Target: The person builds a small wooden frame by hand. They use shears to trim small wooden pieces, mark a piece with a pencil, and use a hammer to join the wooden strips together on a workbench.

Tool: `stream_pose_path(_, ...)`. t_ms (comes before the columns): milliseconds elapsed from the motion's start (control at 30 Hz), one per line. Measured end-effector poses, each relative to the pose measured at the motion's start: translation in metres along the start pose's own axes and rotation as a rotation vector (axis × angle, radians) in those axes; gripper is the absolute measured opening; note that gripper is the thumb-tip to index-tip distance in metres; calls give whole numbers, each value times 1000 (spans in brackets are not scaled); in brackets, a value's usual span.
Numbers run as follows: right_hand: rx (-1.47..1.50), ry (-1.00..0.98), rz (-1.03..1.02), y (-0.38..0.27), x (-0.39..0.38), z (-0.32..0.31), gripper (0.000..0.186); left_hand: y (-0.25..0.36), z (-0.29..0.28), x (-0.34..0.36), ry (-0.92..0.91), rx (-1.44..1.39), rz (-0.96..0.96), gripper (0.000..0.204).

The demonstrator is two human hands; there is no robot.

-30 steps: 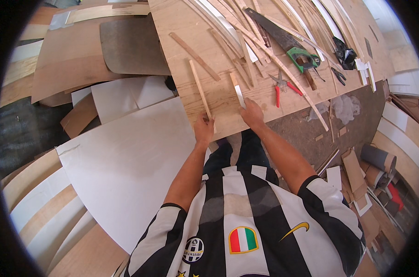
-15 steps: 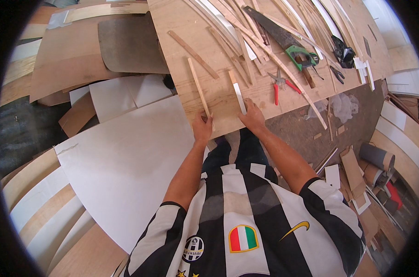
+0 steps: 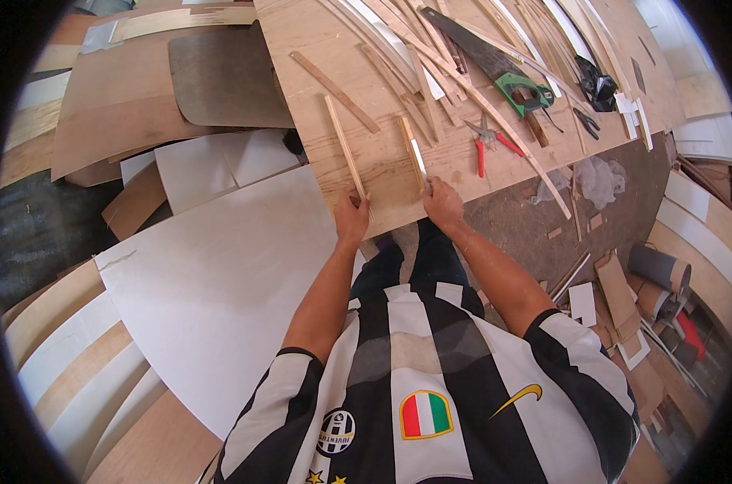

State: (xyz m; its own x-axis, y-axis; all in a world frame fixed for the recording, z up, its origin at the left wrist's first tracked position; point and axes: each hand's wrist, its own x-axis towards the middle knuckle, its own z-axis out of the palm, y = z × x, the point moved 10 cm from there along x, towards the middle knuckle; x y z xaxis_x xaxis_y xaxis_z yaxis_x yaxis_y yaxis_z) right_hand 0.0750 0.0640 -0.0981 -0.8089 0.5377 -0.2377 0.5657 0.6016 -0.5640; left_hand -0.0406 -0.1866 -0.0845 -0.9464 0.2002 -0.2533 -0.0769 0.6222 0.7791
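Note:
At the near edge of the plywood table, my left hand (image 3: pixel 352 218) is closed round the near end of a narrow bare wood strip (image 3: pixel 343 143). The strip points away from me along the tabletop. To its right, my right hand (image 3: pixel 444 205) grips the near end of a shorter wood strip (image 3: pixel 409 141). That one shows a white face on its right side and bare wood on its left. The two strips lie apart, roughly side by side. Both thumbs and fingertips are partly hidden around the strip ends.
Red-handled snips (image 3: pixel 482 147) lie right of my right hand. Beyond them are a green-handled handsaw (image 3: pixel 523 94), black-handled pliers (image 3: pixel 587 123) and a long strip (image 3: pixel 535 165) overhanging the edge. A loose strip (image 3: pixel 334 90) lies farther off. A large white panel (image 3: pixel 221 282) stands at my left.
The strip in my right hand has rolled, so bare wood now shows beside its white face. My right fingers have closed more tightly round its end. My left hand has barely shifted.

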Motion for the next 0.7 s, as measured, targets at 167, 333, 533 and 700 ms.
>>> stream_pose_path(167,-113,98,-19,0,-4,-13,34,-7,1,1,2,3,-3,33)
stream_pose_path(333,-70,85,47,-4,-8,-20,33,-9,3,-1,-15,-24,-7,33)
stream_pose_path(533,26,45,-59,7,0,0,34,-10,2,1,34,-12,49,32)
stream_pose_path(700,9,-1,-52,8,0,1,38,-5,4,3,21,14,40,32)
